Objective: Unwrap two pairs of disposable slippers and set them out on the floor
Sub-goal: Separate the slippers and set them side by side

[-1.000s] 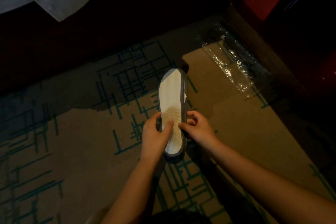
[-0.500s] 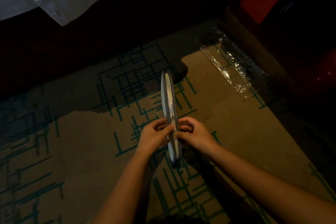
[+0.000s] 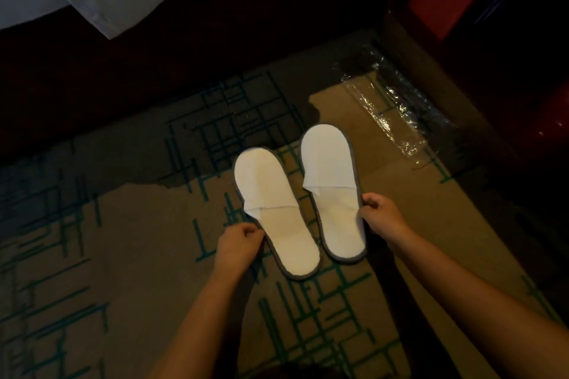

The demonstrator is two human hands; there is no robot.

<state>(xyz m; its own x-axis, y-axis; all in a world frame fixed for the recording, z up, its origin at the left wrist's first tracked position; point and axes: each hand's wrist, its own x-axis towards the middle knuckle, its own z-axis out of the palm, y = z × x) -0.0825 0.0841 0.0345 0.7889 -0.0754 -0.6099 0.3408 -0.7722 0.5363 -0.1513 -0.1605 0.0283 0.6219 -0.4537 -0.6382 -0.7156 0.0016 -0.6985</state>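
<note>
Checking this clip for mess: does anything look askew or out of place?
Slightly. The left slipper sits nearer the person than the right slipper, so the pair is staggered. An empty clear wrapper lies loose on the carpet beyond them. Nothing looks damaged.

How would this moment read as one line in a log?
left hand: grips left slipper | right hand: grips right slipper | wrapper: on carpet

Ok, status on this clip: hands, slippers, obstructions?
Left hand and right hand each pinch one white grey-trimmed slipper. Clear plastic wrapper lies aside.
</note>
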